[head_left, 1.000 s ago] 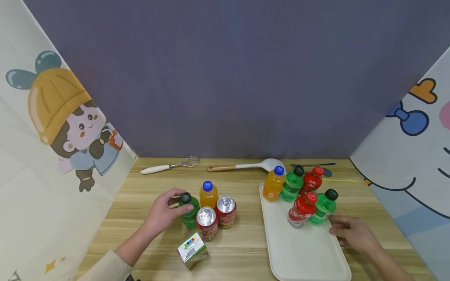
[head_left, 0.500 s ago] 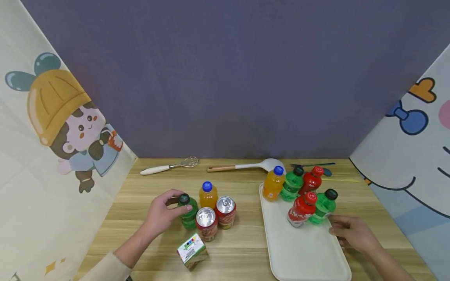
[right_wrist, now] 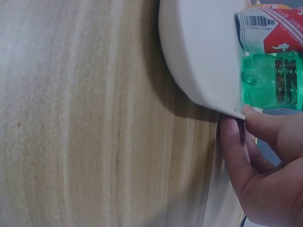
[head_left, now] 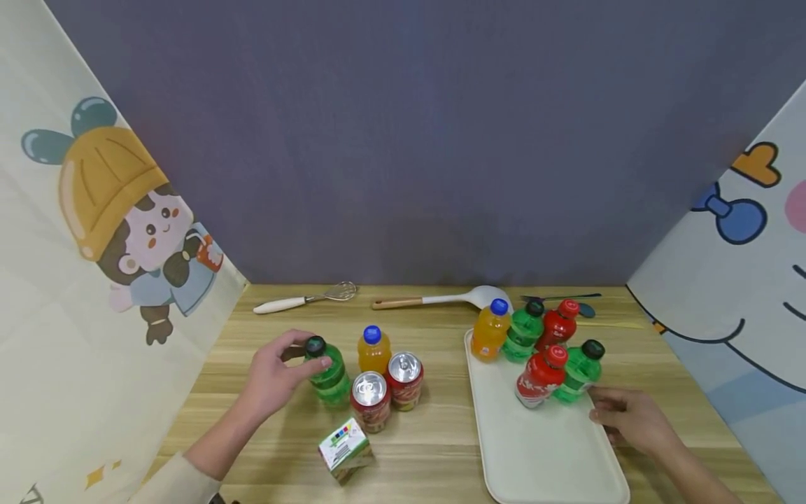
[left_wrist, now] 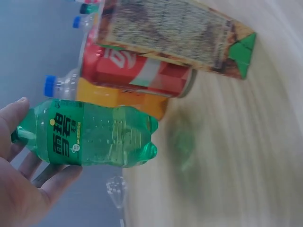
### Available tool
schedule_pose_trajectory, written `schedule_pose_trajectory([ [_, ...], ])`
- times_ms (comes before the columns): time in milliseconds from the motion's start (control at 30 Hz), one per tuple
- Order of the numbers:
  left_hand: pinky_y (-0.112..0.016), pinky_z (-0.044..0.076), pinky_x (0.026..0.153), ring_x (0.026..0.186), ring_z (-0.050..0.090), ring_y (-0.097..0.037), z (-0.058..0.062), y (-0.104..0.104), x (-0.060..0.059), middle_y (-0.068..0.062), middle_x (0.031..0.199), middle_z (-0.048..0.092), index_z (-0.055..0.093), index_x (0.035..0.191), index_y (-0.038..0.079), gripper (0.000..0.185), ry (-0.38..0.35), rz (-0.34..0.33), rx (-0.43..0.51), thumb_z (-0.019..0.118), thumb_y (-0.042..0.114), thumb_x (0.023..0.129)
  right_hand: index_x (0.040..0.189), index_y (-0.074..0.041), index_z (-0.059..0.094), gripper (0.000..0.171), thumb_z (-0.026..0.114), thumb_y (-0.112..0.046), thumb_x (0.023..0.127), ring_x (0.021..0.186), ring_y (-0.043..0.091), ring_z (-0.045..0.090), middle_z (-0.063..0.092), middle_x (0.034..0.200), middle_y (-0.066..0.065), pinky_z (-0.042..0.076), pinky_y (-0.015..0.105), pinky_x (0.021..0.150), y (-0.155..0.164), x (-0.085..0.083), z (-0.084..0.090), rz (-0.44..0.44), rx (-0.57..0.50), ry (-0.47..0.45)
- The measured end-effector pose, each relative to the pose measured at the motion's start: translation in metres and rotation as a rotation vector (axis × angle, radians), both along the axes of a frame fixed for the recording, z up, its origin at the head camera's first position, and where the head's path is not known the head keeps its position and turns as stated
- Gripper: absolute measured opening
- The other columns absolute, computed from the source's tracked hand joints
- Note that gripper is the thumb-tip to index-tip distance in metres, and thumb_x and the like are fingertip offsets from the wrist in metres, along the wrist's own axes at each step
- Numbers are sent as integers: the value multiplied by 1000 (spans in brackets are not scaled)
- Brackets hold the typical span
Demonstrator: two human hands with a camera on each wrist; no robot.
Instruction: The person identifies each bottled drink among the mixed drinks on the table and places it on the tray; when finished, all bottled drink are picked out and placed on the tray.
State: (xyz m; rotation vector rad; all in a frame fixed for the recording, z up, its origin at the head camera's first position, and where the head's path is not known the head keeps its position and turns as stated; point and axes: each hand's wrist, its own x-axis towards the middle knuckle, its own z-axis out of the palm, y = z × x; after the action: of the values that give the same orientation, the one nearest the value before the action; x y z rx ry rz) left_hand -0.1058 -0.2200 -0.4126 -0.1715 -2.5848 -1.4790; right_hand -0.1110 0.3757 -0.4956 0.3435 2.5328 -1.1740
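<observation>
bottles on tray (head_left: 541, 455): 5 | cans (head_left: 370, 400): 2 | carton (head_left: 344, 449): 1

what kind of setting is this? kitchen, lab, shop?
Likely a staged tabletop recording booth, not a real kitchen: a wooden table boxed in by a plain grey backdrop and cartoon-printed side curtains, with drink bottles and a white tray laid out.

Big dark grey wall (head_left: 415, 140) at the back. Cream curtain (head_left: 75, 280) on the left with a cartoon kid (head_left: 135, 231) in a yellow hat, and a pale blue curtain (head_left: 737, 280) on the right with a blue bow. Light wooden table (head_left: 428, 448) below, with soft, even light all over.
</observation>
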Motion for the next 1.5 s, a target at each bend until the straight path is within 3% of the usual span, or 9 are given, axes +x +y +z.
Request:
schedule_pose_trajectory([
  [267,-43,56,91,107,68,-27,29,-2,-2,-6,111,73,72,116,10,35,44,14,-63,86,23,86,141,8,54,59,78,-13,91,81,18,66,71,110,18,61,35,64,0,1,-2,15,7,19],
  [567,-35,58,85,103,70,-29,67,3,-6,-6,109,72,72,114,10,32,96,-5,-88,84,24,88,141,10,54,59,77,-13,91,81,18,66,71,111,20,61,35,64,2,1,-1,25,8,26],
  [867,-43,59,81,105,70,-31,95,20,-8,-1,109,70,71,113,20,32,52,-40,-107,84,32,87,141,9,54,58,76,-13,92,80,18,67,71,111,20,61,35,64,0,1,-1,26,4,25],
  [1100,-41,61,81,106,69,-27,107,39,-9,0,109,70,70,114,21,33,32,-116,-45,85,32,87,141,8,54,58,76,-12,92,79,18,65,70,110,19,61,35,63,-1,1,1,8,8,21],
  [1500,-38,61,76,105,68,-25,108,84,-17,-1,110,69,70,110,22,30,-5,-261,96,86,29,86,140,8,55,56,76,-12,92,78,17,65,70,109,19,61,35,63,0,2,-1,8,12,33],
])
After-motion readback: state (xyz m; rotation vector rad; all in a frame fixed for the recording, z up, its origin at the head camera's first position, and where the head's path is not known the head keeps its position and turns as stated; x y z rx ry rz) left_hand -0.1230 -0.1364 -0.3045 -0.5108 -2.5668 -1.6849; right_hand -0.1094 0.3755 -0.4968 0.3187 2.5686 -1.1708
